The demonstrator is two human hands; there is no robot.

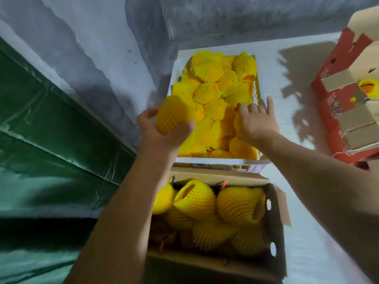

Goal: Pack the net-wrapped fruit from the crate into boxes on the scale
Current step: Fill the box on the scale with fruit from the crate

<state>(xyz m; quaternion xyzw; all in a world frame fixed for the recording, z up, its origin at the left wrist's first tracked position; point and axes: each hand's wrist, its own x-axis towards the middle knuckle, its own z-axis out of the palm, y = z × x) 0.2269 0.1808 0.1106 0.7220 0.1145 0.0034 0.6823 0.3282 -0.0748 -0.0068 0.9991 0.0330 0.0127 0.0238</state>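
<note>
Nearest to us sits the cardboard box (274,218), open at the top and holding several net-wrapped fruit (196,199) in yellow foam mesh; we see two oval holes in its right wall. We cannot see a scale beneath it.

Just beyond the box stands the white crate (215,160), heaped with more yellow-netted fruit (211,71), some showing orange skin through the open ends of their sleeves.

Our left hand (160,130) is over the crate's near-left corner, with its fingers (184,126) and thumb curled round one large netted fruit (174,113), lifted clear of the heap. Our right hand (256,121) reaches into the crate's near-right part, palm down, its fingers spread and fairly straight, lying on another netted fruit (239,121) near the crate's right wall; we cannot tell whether it has a real grip on it.

Both bare forearms run up from the bottom of the view, the left one crossing the box's left edge.

To the left lies a green tarpaulin (51,130). At the far right stand red and brown cartons (346,58), with one netted piece (369,88) lying among their flaps. Crate and box sit on a pale floor (307,232).
</note>
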